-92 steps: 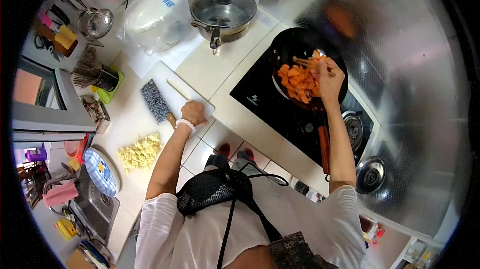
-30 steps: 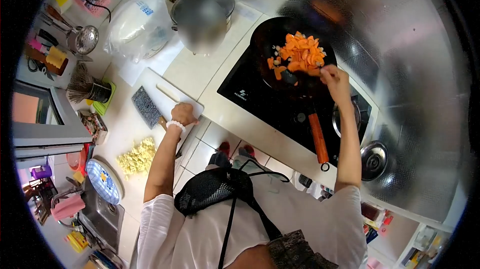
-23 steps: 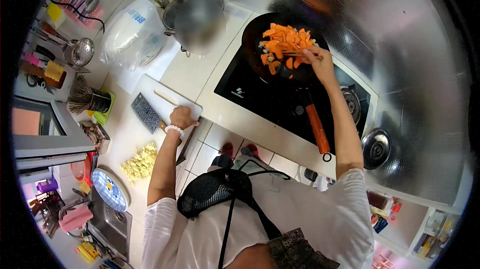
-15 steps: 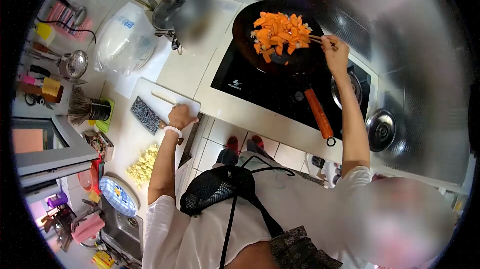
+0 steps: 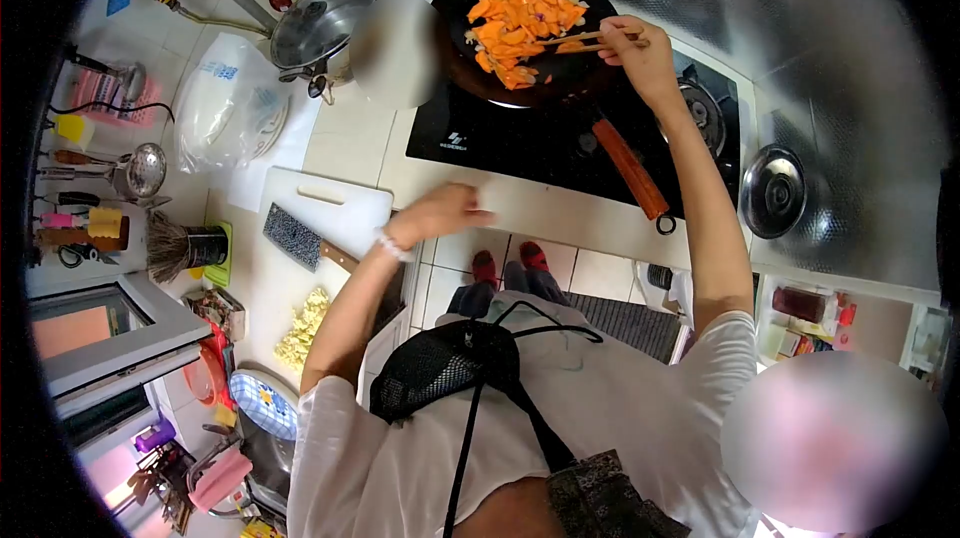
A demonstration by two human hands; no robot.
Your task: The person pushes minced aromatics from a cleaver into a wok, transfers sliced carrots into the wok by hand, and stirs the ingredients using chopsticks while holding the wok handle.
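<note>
My right hand (image 5: 640, 53) is closed around a pair of wooden chopsticks (image 5: 575, 40), whose tips reach into the orange carrot slices (image 5: 520, 23) in the dark wok (image 5: 575, 83). Pale bits lie among the slices. My left hand (image 5: 445, 211), with a light bead bracelet at the wrist, is in the air near the counter's front edge. Its fingers are loosely bent, thumb apart, and nothing shows in them. Left of it, a cleaver (image 5: 293, 236) with a dark patterned blade and wooden handle lies across the white cutting board (image 5: 355, 210). Chopped pale-yellow pieces (image 5: 300, 333) are heaped nearby.
The wok's reddish wooden handle (image 5: 630, 168) points toward me over the black cooktop (image 5: 500, 143). A lidded pot (image 5: 320, 23) stands at the back left. A metal lid (image 5: 775, 191) is at the right. A blue-checked plate (image 5: 265, 403) rests by the sink.
My left hand has lifted off the cutting board area and moved right. My right hand and the chopsticks have shifted within the wok as the view moved; the carrot slices lie differently.
</note>
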